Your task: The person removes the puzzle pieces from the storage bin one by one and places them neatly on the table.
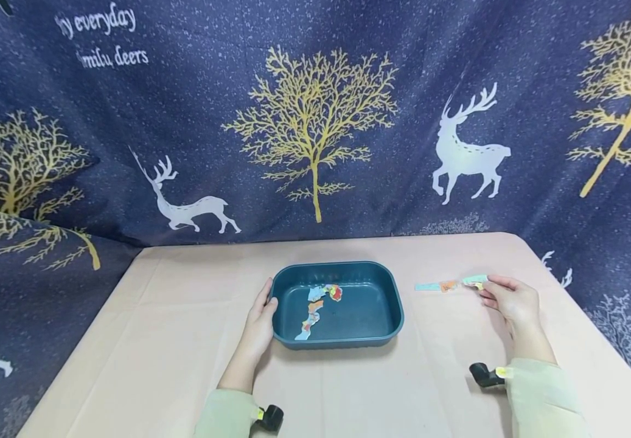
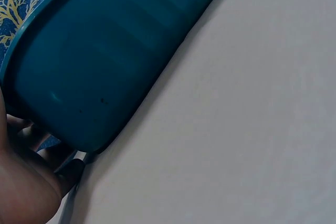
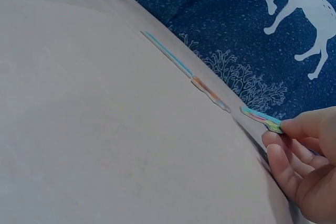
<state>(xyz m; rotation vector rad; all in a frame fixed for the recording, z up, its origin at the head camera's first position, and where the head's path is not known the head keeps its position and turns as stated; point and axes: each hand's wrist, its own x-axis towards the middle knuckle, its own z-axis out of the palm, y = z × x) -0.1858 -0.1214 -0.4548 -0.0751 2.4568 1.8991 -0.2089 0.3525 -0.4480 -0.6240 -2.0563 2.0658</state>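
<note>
A dark teal rectangular plastic tub [image 1: 342, 344] stands on the table, and my left hand [image 1: 260, 319] grips its left end with the thumb at the rim. In the left wrist view the fingers [image 2: 55, 153] sit by the tub's end wall [image 2: 105, 77]. My right hand [image 1: 515, 301] pinches a small flat puzzle piece [image 1: 474, 279], light blue and yellow, between thumb and fingertips. Left of it, a light blue strip piece [image 1: 427, 286] and an orange piece [image 1: 448, 286] lie end to end in a row, also seen in the right wrist view.
Several irregular multicoloured pieces [image 1: 315, 307] lie inside the tub, on its left half. A pale cloth covers the table [image 1: 184, 340]. Behind hangs a dark blue curtain [image 1: 200, 152] with deer and trees. Each wrist carries a black camera.
</note>
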